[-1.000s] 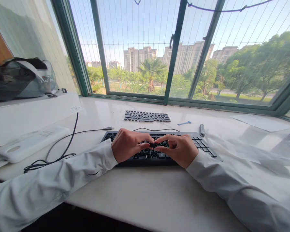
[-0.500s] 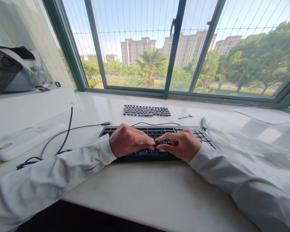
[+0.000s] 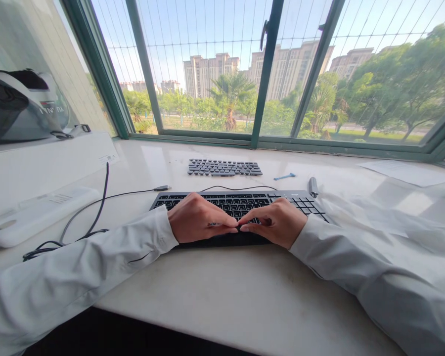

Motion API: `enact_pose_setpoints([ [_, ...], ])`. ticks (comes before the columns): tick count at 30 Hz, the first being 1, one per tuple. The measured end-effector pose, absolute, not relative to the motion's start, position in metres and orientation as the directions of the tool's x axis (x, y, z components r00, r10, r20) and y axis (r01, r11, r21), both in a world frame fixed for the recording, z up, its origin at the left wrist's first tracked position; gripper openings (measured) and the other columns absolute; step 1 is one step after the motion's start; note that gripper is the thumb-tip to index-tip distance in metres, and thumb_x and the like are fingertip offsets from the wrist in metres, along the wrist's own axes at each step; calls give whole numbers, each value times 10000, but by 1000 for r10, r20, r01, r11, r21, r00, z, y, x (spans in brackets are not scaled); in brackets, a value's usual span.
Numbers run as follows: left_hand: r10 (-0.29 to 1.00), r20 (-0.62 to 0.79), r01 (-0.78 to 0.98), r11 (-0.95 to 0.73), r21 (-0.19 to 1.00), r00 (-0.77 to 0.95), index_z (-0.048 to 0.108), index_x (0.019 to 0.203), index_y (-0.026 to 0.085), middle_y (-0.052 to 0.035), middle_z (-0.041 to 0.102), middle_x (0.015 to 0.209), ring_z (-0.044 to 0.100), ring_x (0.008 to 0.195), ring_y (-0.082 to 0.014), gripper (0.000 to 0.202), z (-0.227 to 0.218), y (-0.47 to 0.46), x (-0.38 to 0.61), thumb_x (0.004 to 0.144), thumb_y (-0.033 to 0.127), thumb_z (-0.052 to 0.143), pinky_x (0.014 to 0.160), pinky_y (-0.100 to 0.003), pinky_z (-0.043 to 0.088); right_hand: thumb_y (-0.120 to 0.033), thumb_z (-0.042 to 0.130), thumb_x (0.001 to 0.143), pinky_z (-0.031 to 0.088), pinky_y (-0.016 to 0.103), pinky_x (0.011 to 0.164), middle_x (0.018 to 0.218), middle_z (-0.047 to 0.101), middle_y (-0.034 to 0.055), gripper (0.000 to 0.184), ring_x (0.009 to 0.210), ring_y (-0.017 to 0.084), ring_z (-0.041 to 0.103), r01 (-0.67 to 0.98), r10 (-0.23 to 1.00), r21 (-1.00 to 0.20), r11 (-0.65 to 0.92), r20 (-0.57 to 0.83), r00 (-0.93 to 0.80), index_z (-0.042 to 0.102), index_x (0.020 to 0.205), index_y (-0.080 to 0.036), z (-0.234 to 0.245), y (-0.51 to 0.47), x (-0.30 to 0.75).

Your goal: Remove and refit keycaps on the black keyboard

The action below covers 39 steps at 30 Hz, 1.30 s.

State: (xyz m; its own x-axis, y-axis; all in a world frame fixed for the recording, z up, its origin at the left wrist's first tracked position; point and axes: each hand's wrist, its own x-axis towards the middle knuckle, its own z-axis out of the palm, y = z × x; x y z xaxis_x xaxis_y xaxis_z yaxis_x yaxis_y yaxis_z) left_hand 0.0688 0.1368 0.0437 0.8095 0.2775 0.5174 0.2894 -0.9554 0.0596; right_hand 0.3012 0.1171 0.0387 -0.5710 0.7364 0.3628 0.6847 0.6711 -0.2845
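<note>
A black keyboard (image 3: 241, 241) lies before me, many of its key positions bare of caps. Over its lower middle rows, my left hand (image 3: 196, 217) pinches with thumb and index finger close together. My right hand (image 3: 278, 221) meets it from the other side, its thumb and index tips also drawn in. Between the four fingertips is a tiny dark spot, too small to name. Behind the keyboard, loose dark keycaps (image 3: 224, 167) are laid out in rows.
Right of the keycaps lie a small blue tool (image 3: 285, 176) and a grey cylindrical object (image 3: 313, 187). A cable (image 3: 107, 196) with a USB plug (image 3: 162, 188) runs at left, near a white box (image 3: 52, 168). Crumpled clear plastic (image 3: 378, 222) spreads at right, with paper (image 3: 404, 172) behind.
The fingertips of both hands have closed in on each other over the keyboard, and the right hand has shifted slightly left. The loose keycaps stay in place.
</note>
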Motion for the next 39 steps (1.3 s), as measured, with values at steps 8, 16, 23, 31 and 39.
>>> enact_pose_setpoints([
  [8,179,549,233,-972,-29,817,752,916,274,63,747,905,716,781,-92,163,45,137,66,852,259,604,647,-117,558,-402,629,817,290,203,509,440,466,-67,207,409,63,336,678,753,-330,657,341,-563,767,872,-257,40,116,300],
  [16,191,567,259,-965,-40,801,758,874,285,73,742,899,715,778,-90,161,44,137,67,858,269,599,660,-119,566,-391,623,824,284,216,519,451,475,-65,208,423,68,348,680,755,-331,655,338,-562,761,888,-249,39,117,300],
  [23,167,511,210,-977,-27,843,753,924,280,61,737,947,713,812,-93,170,47,138,66,856,249,600,684,-116,565,-393,624,829,283,206,500,426,475,-70,208,395,63,376,683,730,-270,679,350,-587,756,891,-245,40,116,300],
  [31,152,516,212,-976,-58,843,748,927,239,41,728,980,718,790,-113,214,52,131,66,795,196,585,556,-135,553,-327,522,893,238,240,461,512,632,-10,247,424,79,477,564,494,11,826,468,-733,754,914,-244,42,109,304],
  [39,126,540,242,-958,-150,832,742,914,211,35,740,964,703,628,-110,254,49,122,69,751,178,549,387,-185,451,-276,489,882,210,279,469,516,627,-11,267,403,81,443,512,412,162,843,417,-810,745,945,-235,50,101,302],
])
